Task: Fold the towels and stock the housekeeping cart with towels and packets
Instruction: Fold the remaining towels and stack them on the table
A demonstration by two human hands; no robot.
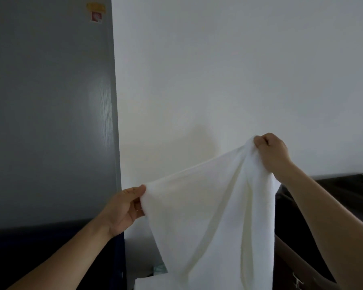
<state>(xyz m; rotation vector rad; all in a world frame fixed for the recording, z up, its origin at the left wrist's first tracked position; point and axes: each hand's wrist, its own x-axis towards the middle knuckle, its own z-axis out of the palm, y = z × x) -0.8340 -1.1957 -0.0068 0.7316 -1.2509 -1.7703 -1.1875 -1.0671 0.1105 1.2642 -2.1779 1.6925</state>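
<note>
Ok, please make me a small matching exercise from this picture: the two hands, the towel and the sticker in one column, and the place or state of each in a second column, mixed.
Column one
1. left hand
2. right hand
3. white towel
4. sticker

Column two
A. high on the grey panel
B. grips the towel at its higher end
C. hangs spread between both hands
D. pinches the towel at its lower end

Pairs: 1-D, 2-B, 3-C, 4-A
</note>
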